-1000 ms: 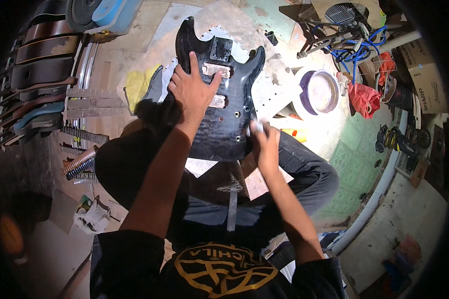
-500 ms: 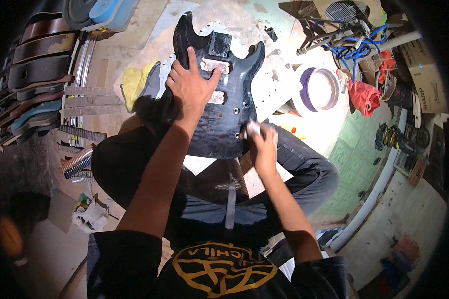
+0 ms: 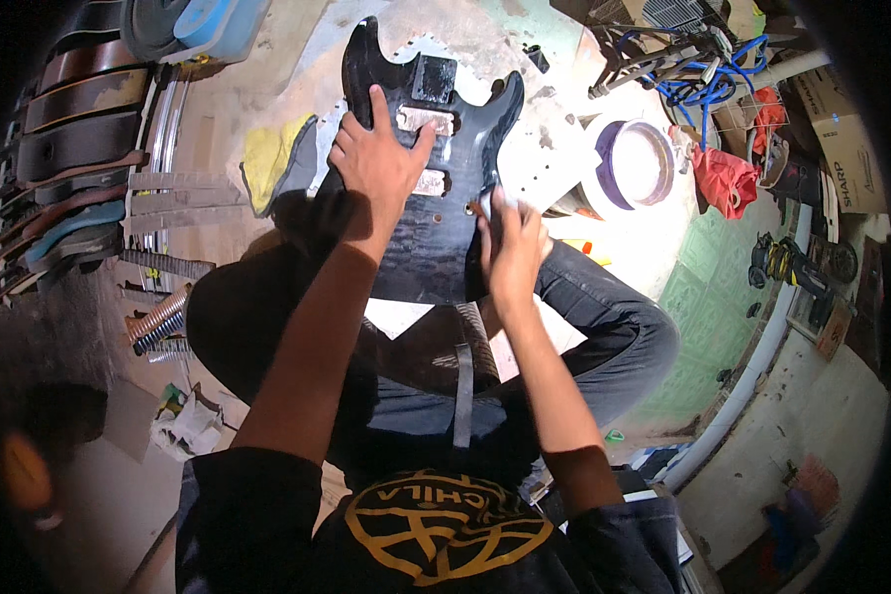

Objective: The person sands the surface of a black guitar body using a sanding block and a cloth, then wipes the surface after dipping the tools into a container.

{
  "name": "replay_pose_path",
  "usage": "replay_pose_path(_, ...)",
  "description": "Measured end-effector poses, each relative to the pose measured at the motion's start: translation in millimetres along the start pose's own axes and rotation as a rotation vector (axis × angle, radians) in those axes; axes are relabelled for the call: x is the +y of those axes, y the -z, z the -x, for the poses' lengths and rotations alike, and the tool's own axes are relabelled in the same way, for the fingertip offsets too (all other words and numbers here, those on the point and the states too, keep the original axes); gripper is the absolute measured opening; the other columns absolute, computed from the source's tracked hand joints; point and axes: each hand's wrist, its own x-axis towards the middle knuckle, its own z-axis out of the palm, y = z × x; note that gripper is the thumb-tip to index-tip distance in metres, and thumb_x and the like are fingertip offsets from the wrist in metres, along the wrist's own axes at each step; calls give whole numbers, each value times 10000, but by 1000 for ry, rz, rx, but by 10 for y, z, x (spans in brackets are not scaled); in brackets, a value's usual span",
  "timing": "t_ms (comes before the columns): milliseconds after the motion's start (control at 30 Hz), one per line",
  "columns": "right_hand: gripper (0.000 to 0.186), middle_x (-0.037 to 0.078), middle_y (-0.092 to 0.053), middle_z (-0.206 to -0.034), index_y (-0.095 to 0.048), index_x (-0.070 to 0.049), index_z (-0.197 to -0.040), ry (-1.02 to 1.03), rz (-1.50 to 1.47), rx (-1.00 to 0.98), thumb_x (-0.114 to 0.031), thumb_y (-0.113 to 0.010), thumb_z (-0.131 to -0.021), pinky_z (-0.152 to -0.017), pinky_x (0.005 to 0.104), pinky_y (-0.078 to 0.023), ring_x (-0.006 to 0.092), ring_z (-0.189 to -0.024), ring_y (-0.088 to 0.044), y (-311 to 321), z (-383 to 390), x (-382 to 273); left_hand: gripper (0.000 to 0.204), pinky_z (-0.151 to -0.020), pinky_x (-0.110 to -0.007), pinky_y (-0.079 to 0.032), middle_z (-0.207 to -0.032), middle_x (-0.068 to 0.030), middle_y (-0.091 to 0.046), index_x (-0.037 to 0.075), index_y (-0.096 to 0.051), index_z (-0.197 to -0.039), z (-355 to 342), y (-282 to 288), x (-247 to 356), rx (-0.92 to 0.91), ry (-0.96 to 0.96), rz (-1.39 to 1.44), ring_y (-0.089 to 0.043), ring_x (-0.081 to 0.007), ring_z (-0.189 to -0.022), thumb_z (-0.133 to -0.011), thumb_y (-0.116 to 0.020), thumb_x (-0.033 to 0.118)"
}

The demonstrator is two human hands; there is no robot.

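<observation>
The black, streaked guitar body (image 3: 441, 240) lies face up under the spread fingers of the left hand (image 3: 373, 168), its two horns pointing away from the person; the dark neck pocket (image 3: 433, 79) sits ahead of the left thumb, whose tip reaches the upper pale rectangular cavity, the lower one lying just nearer; small round holes show between both hands' fingers; a small pale piece (image 3: 489, 200), partly hidden by the fingers of the right hand (image 3: 515, 247), is at the body's right edge

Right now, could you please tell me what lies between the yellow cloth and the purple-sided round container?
The head view shows the black electric guitar body, with the left hand on it, then a pale, dark-spotted surface.
</observation>
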Motion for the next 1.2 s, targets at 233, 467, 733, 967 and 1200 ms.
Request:
replay_pose_path(233,532,236,-575,-1105,-620,-107,-1374,-50,-51,115,-167,-789,-873,-879,521,-467,442,-1043,-564,-126,208,-65,932,-1036,-591,-425,-1382,-383,-516,139,-405,-1609,3,67,30,-26,7,14,-561,-509,-1222,-888,-649,677)
replay_pose_path(467,605,208,-579,-1047,-644,-88,-1341,-37,-117,106,-139,-851,-775,-864,482,-463,392,-971,-565,-95,705,-9,934,-1052,-587,-421,-1387,-373,-514,137,-384,-1620,21,82,11,-67,19,-34,-553,-509,-1232,-897,-644,670)
replay_pose_path(733,579,225,-610,-1064,-663,-106,-1325,-53,-196,103,-87,-851,-777,-849,462,-460,377,-973,-569,-94,758,-3,908,-1050,-593,-419,-1384,-380,-515,135,-402,-1610,1,85,-13,-51,16,-7,-555,-510,-1231,-899,-658,638)
replay_pose_path(967,523,221,-562,-1038,-655,-52,-1314,-97,-69,140,-185,-831,-840,-883,501,-457,394,-995,-552,-186,-136,-117,917,-1063,-580,-415,-1390,-381,-510,142,-397,-1614,-26,101,53,-62,20,9,-548,-505,-1253,-891,-665,639)
replay_pose_path(1200,527,232,-591,-1117,-641,-145,-1358,-59,-94,203,-241,-833,-877,-872,506,-447,415,-1033,-572,-249,66,-101,922,-1064,-579,-415,-1396,-364,-514,147,-399,-1615,-21,109,59,-98,51,22,-550,-495,-1254,-887,-667,644)
